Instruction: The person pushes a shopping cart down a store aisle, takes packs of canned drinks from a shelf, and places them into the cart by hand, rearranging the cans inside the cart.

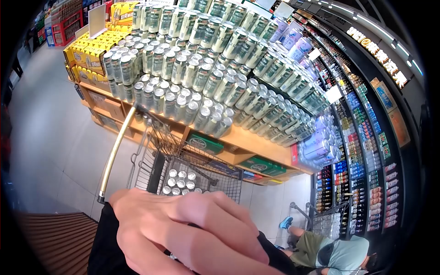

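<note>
One bare hand, which I take for my left hand (167, 222), fills the lower middle of the view, very close to the camera. Its back faces me, and the fingers stretch toward the lower right with gaps between them. Nothing shows in its grasp; the fingertips run out of sight at the bottom. Behind it stands a wire shopping cart (224, 178) with several silver-topped cans (181, 181) inside. The cart's pale handle bar (117, 151) slants up at the left, apart from the fingers. My right hand is out of view.
Stacked green-and-pale cans (201, 75) cover a wooden display stand (254, 146). Yellow cartons (89, 52) sit at its left end, purple cans (316, 144) at its right. Bottle shelves (357, 137) line the right side. A person (341, 252) is at lower right beside another cart (327, 220).
</note>
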